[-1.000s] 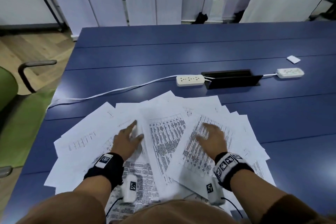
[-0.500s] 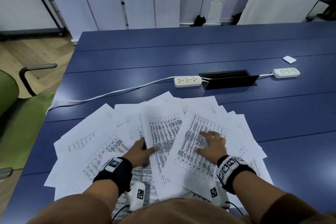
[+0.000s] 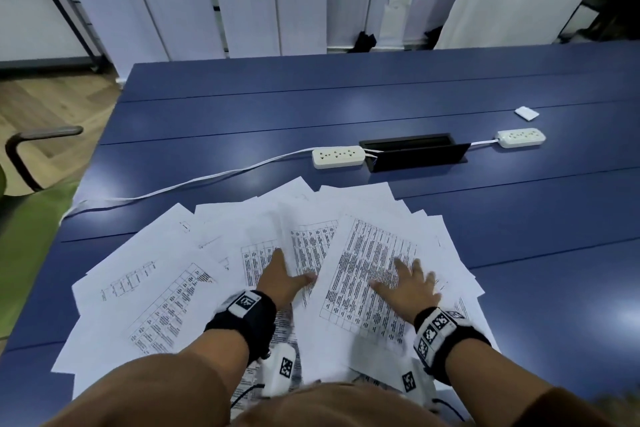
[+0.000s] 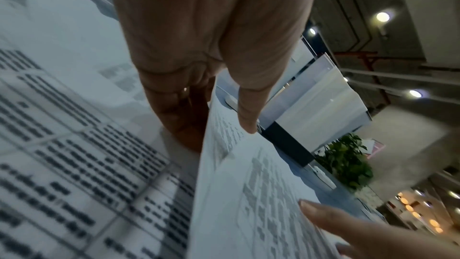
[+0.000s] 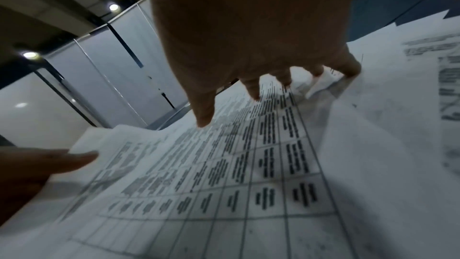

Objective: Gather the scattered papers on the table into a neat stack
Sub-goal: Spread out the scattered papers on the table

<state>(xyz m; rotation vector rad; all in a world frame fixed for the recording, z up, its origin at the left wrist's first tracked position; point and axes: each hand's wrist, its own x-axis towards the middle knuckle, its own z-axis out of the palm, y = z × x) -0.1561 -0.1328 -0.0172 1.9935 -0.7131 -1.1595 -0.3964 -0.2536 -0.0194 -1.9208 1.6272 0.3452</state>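
Several white printed papers [image 3: 166, 288] lie fanned out over the near part of the blue table [image 3: 346, 94]. My left hand [image 3: 282, 279] rests on them near the middle with its fingers straight. In the left wrist view the edge of a raised sheet [image 4: 224, 184] stands between the left hand's thumb [image 4: 246, 113] and its fingers [image 4: 179, 117], with the thumb lying on top. My right hand [image 3: 408, 286] presses flat, fingers spread, on a sheet printed with a table [image 3: 363, 270]. The right wrist view shows these spread fingers [image 5: 254, 90] on that sheet [image 5: 248, 174].
Beyond the papers lie a white power strip [image 3: 337, 157] with its cable [image 3: 194, 184], a black cable box [image 3: 415, 152] and a second power strip [image 3: 521, 138]. A small white item [image 3: 526, 113] lies far right. A green chair [image 3: 27, 236] stands at the table's left.
Both hands have drawn back toward me. The left hand has slid right to the middle sheet's edge, which now rises. The sheets under the hands have shifted closer together.
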